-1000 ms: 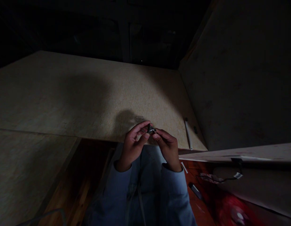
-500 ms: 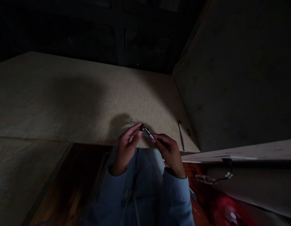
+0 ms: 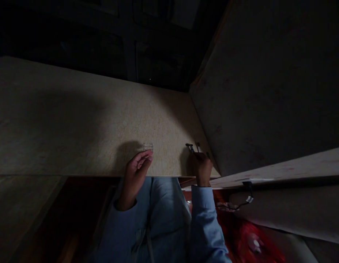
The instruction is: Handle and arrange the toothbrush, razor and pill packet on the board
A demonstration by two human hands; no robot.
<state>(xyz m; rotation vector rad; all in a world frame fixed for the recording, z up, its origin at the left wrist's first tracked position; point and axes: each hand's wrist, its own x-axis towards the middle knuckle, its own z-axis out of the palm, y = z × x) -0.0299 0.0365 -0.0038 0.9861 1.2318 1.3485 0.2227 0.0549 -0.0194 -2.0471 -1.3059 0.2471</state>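
Note:
My right hand [image 3: 202, 168] is closed round the handle of a razor [image 3: 190, 147], low over the right end of the tabletop. The razor's dark T-shaped head sticks out beyond my fingers, and most of its handle is hidden by them. Close to my left fingertips is a small clear plastic case [image 3: 148, 147] on the table. My left hand [image 3: 138, 170] hovers at the front edge with its fingers loosely bent and a gap before the thumb; nothing shows in it. Whether the fingertips touch the case, I cannot tell.
A thin pale stick with a dark end [image 3: 198, 146] lies just right of the razor, beside a small dark piece [image 3: 208, 155]. The pale tabletop [image 3: 98, 128] meets a dark upright panel [image 3: 268, 95] on the right. Below, a black cable [image 3: 242, 204] hangs near a red item [image 3: 254, 237].
My right hand has carried the razor away from my left hand, to the right beside the pale stick. My left hand has let go of the razor's head. The view has shifted slightly.

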